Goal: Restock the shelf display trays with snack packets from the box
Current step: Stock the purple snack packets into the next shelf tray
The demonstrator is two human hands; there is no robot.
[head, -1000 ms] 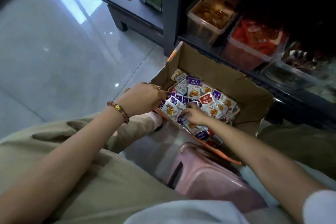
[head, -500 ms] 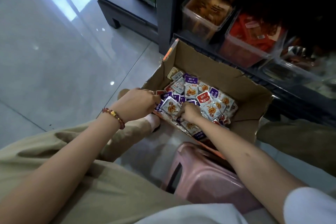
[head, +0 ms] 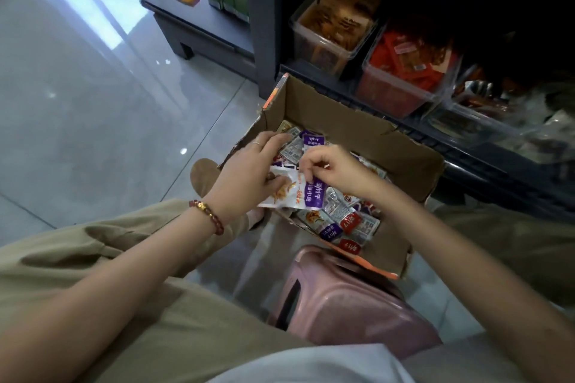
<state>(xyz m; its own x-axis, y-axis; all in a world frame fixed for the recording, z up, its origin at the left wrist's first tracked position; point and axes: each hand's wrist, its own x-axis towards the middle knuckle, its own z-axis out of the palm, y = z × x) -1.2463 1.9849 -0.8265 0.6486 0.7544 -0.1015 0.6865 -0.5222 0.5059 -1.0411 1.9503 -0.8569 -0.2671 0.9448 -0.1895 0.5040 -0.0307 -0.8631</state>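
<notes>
Pink stool (head: 357,305) beside cardboard box (head: 342,130)

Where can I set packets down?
Bare floor left of the box, up to the stand; the stool top. Crowded: inside the box, where left hand and right hand hold a packet; brown tray and red tray look full.

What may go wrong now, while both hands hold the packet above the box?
The purple packet hangs over the near edge of the box, pinched by the right hand and held by the left hand; a loose grip might drop it on the floor. Red packets lie mixed with purple ones, so a wrong kind may reach the trays.
</notes>
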